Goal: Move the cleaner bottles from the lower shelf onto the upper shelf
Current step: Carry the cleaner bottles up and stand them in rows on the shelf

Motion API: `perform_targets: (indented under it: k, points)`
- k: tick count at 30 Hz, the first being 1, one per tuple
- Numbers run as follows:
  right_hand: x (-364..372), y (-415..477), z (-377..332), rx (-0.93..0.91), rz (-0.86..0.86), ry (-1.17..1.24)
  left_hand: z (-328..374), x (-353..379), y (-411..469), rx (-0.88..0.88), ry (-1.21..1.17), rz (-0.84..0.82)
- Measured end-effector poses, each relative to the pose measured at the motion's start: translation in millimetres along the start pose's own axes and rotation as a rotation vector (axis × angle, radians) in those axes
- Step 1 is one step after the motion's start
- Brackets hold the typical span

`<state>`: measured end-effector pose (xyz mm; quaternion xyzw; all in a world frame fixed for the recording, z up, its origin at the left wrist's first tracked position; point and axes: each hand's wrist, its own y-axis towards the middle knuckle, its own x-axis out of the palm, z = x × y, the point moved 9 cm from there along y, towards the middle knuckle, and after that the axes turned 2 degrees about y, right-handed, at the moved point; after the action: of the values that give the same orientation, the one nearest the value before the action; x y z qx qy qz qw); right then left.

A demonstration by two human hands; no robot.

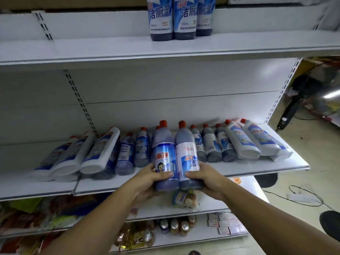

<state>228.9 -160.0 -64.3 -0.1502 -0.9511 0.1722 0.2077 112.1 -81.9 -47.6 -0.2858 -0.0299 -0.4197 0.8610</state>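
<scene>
My left hand (147,183) grips a dark blue cleaner bottle with a blue label (165,155). Beside it my right hand (207,179) grips a second dark bottle with a white and blue label (186,153). Both bottles have orange caps, stand upright side by side and are held just in front of the lower shelf (266,168). Several more cleaner bottles (211,142), dark ones and white ones (99,150), stand along that shelf. Three dark bottles (161,19) stand on the upper shelf (92,48).
Below the lower shelf are shelves with snack packets (36,214) and small bottles (174,225). A floor fan (316,96) stands to the right of the rack, with cables (303,196) on the floor.
</scene>
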Motion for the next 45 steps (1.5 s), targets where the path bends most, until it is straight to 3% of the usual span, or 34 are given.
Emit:
perform_targets:
  k: [6,17,22,26,29,37,45]
  points:
    - [28.1,-66.6,-46.0,-0.223,-0.062,-0.076,37.4,20.0,-51.5,0.216,0.143,-0.043]
    - [75.1,-156.9,-159.5,-0.522,0.015,-0.33,138.2,69.5,-143.0,0.554,0.323,-0.073]
    - [100.0,-171.1,-231.8,-0.713,-0.097,-0.292,212.1,95.3,-175.5,0.78,0.33,-0.097]
    - [100.0,-167.9,-296.2,-0.791,-0.102,-0.292,264.9,101.4,-178.9,0.901,0.344,-0.002]
    - [81.5,-164.2,-347.6,-0.863,0.024,-0.294,301.1,98.2,-170.4,0.935,0.358,0.078]
    - [25.8,-89.5,-449.4,-0.835,0.292,-0.369,360.4,113.3,-123.2,0.9,0.338,0.12]
    - [2.9,-5.6,-457.7,-0.681,0.459,-0.74,377.2,111.7,-89.5,0.866,0.393,0.204]
